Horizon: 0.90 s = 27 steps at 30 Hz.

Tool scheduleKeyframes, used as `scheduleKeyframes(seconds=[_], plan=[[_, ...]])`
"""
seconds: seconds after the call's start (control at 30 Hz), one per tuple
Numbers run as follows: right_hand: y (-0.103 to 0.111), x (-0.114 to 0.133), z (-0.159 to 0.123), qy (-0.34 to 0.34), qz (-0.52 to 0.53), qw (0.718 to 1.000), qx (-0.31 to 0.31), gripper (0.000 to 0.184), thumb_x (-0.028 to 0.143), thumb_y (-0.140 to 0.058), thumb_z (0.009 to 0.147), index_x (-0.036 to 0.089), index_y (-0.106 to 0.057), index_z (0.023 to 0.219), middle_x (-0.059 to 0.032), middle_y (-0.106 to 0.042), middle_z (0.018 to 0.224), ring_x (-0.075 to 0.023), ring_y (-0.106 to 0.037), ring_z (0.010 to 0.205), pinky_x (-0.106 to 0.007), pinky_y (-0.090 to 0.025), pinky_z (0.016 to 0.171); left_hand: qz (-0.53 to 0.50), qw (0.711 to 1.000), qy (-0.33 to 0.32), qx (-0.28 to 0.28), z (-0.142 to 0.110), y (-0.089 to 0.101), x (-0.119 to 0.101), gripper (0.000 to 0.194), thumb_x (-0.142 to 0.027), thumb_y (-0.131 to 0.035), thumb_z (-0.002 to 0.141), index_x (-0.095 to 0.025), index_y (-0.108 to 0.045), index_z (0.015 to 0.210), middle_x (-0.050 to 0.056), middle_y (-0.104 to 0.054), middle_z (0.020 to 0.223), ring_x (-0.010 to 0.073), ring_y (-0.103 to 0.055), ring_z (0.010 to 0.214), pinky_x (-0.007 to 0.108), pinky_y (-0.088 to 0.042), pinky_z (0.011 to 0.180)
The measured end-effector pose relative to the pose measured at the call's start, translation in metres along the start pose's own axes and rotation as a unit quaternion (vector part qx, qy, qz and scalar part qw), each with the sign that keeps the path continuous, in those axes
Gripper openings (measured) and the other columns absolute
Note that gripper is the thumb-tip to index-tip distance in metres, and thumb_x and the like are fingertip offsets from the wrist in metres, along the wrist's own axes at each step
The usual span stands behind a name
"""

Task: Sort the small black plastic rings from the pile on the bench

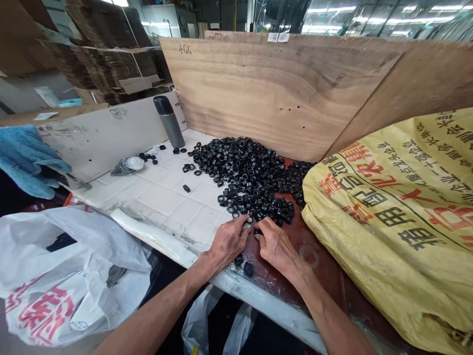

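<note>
A large heap of small black plastic rings [240, 162] lies across the white tiles and a red-brown board. At its front edge my left hand [229, 240] is closed, thumb and fingertips pinching a black ring [250, 221]. Close beside it, my right hand [275, 242] is also closed, with a small black plastic part [257, 231] between thumb and forefinger; the fingers hide most of it. Below my left hand, near the table edge, sit a round black cap-like piece [248, 269] and another dark piece [239, 259].
A yellow woven sack [391, 212] leans in on the right. Plywood boards [281, 93] wall the back. A dark flask [169, 121] and a small clear bag [129, 165] stand left. White plastic bags [121, 241] hang at the front left, below a blue towel [27, 158].
</note>
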State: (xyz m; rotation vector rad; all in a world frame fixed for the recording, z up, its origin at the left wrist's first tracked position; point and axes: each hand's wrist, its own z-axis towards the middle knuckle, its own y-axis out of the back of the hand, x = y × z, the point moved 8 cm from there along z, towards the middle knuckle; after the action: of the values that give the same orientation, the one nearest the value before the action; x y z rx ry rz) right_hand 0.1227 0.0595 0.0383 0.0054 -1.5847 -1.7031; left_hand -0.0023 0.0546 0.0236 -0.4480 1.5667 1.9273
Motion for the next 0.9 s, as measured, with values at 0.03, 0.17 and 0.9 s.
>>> scheduleKeyframes(seconds=[0.03,0.17,0.9], plan=[[0.001,-0.001,0.000,-0.001,-0.004,1.000,-0.001,0.027,0.000,-0.050,0.082,0.019,-0.061,0.097,-0.0071,-0.059,0.097,-0.0207,-0.061,0.091,-0.030,-0.050,0.080,0.026,1.000,-0.003,0.000,0.002,-0.004,0.000,0.030,-0.022,-0.054,0.093,-0.020,-0.061,0.122,0.006,-0.073,0.093,0.0199,-0.069,0.079,0.029,-0.052,0.073],[0.006,-0.004,0.000,0.007,0.022,1.000,-0.017,0.031,-0.001,-0.047,0.081,0.020,-0.062,0.097,-0.0065,-0.060,0.096,-0.0193,-0.061,0.091,-0.028,-0.049,0.082,0.092,0.995,-0.014,0.017,0.002,-0.012,-0.003,0.022,-0.025,-0.047,0.097,-0.023,-0.068,0.105,0.005,-0.069,0.088,0.0201,-0.068,0.077,0.029,-0.052,0.068],[0.015,-0.018,0.000,-0.138,0.313,0.933,-0.112,0.015,0.028,-0.068,0.082,0.023,-0.069,0.096,-0.0036,-0.071,0.098,-0.0195,-0.067,0.087,-0.030,-0.054,0.077,-0.144,0.989,0.002,-0.009,-0.014,0.015,-0.008,0.032,-0.013,-0.057,0.080,-0.019,-0.063,0.111,0.000,-0.069,0.077,0.0131,-0.064,0.065,0.025,-0.052,0.065]])
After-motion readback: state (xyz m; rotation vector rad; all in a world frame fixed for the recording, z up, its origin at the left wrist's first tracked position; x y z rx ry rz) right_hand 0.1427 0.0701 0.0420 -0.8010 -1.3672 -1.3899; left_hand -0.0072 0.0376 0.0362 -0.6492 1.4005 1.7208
